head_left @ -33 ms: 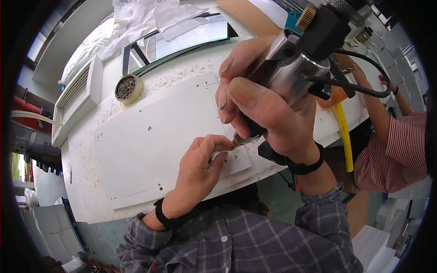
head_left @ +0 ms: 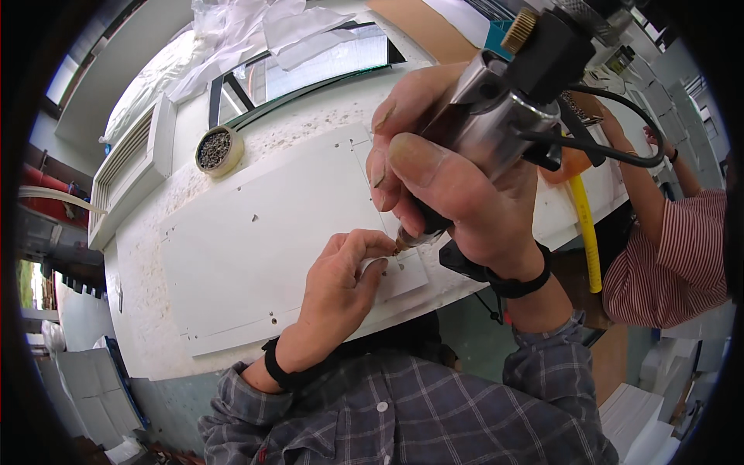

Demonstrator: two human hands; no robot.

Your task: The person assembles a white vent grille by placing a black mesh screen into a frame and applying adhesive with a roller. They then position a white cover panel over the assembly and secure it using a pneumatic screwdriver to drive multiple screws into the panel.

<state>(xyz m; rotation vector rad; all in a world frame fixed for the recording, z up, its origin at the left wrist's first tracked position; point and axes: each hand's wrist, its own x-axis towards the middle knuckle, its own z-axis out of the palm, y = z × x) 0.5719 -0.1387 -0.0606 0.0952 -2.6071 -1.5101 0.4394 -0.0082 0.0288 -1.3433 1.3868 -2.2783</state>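
Note:
My right hand (head_left: pixel 473 178) wraps round a power screwdriver (head_left: pixel 504 128) with a shiny metal body, held aslant with its tip pointing down to the left. Its tip meets the white panel (head_left: pixel 232 263) near the panel's right end. Beside that tip, the index finger and thumb of my left hand (head_left: pixel 333 287) are bent toward each other in a pinch; whatever lies between them is too small or hidden to make out. The panel lies flat and bears several small holes and fittings.
Past the panel stands a round tub of small screws (head_left: pixel 219 151). A slatted white frame (head_left: pixel 136 167) lies at the left, a dark-framed glass pane (head_left: pixel 310 74) at the back. A yellow hose (head_left: pixel 587 232) hangs at the right, near a co-worker in a striped shirt (head_left: pixel 666 263).

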